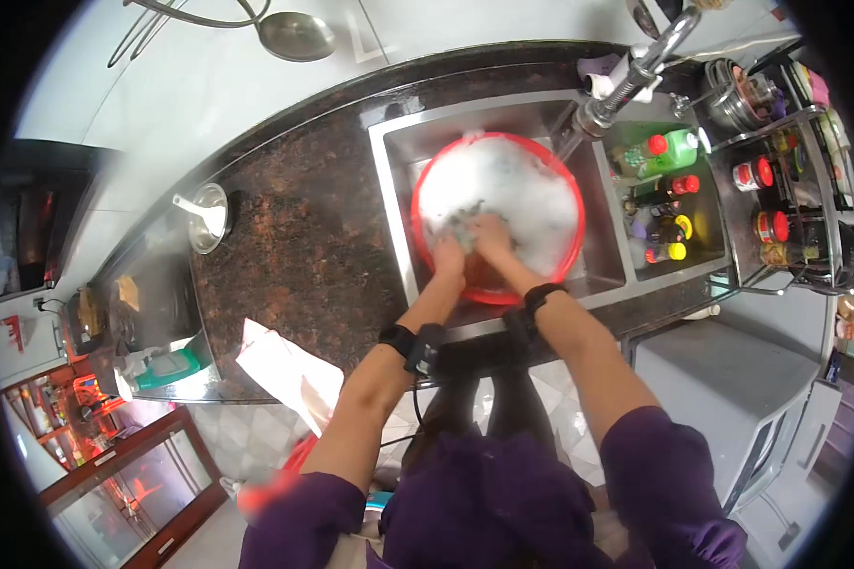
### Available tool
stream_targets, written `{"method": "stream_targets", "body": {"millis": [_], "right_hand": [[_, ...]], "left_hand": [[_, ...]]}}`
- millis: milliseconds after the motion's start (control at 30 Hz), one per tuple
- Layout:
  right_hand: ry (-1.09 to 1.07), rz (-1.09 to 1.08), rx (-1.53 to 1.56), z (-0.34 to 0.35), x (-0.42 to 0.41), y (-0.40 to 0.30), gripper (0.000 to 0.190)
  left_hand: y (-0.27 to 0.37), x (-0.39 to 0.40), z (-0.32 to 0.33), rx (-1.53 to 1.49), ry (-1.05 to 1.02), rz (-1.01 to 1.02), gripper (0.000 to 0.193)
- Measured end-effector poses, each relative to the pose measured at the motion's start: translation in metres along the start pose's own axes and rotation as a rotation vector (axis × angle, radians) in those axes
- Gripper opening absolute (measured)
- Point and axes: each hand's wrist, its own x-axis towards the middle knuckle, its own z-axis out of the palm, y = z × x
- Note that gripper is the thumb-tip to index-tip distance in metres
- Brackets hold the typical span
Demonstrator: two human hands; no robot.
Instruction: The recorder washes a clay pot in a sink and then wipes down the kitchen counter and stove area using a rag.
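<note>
A round red plastic basin [578,213] sits in the left bowl of a stainless steel sink [391,178]. White foam [519,178] covers most of the water in it. My left hand [449,254] is at the near left part of the basin, its fingertips against a dark, greyish wet item [468,222], perhaps cloth. Close to its right, my right hand [489,235] reaches into the foam at the same item. The fingers of both hands are blurred and partly hidden by suds, so their grip is unclear.
The faucet [605,110] rises behind the basin's right side. Bottles [669,153] fill the right sink bowl. A metal bowl [201,238] holding a white spoon and a white sheet [292,370] lie on the left counter. A wire rack [822,185] stands far right.
</note>
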Motion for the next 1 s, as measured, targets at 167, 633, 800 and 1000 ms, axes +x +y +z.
{"method": "stream_targets", "body": {"millis": [167, 633, 800, 1000], "right_hand": [[0.156, 0.438, 0.071, 0.006, 0.017, 0.090, 0.031], [-0.142, 0.000, 0.324, -0.015, -0.025, 0.031, 0.033], [-0.064, 0.148, 0.426, -0.053, -0.083, -0.058, 0.037], [0.010, 0.156, 0.232, -0.049, -0.077, -0.063, 0.041]], "left_hand": [[0.006, -0.032, 0.013, 0.772, 0.050, 0.277, 0.064], [0.013, -0.034, 0.037, -0.009, -0.184, -0.645, 0.058], [0.036, -0.026, 0.016, -0.121, -0.337, -0.577, 0.045], [0.025, -0.013, 0.022, -0.116, -0.260, -0.471, 0.045]]}}
